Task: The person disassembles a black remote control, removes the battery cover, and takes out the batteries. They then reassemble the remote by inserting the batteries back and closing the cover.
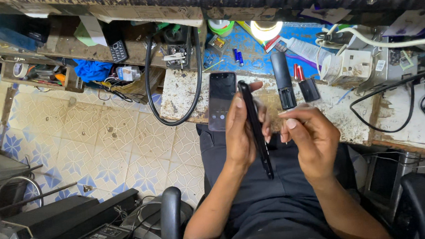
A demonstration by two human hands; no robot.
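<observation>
Overhead, two hands: left (241, 132) gripping one black phone (256, 130), right (311, 136) pinched, second phone (221, 101) on bench

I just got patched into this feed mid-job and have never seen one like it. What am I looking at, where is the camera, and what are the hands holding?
There is no machine here: a seated person works with two bare hands. The one picture comes from a camera on that person's head, looking down over their lap at a worn workbench. The left hand grips a thin black phone on edge. The right hand is beside it, fingertips pinched together; whether it holds anything is too small to tell. On the bench lie a second phone with a dark screen, a black remote control, small red-topped batteries, a looped black cable and a lit bulb.
</observation>
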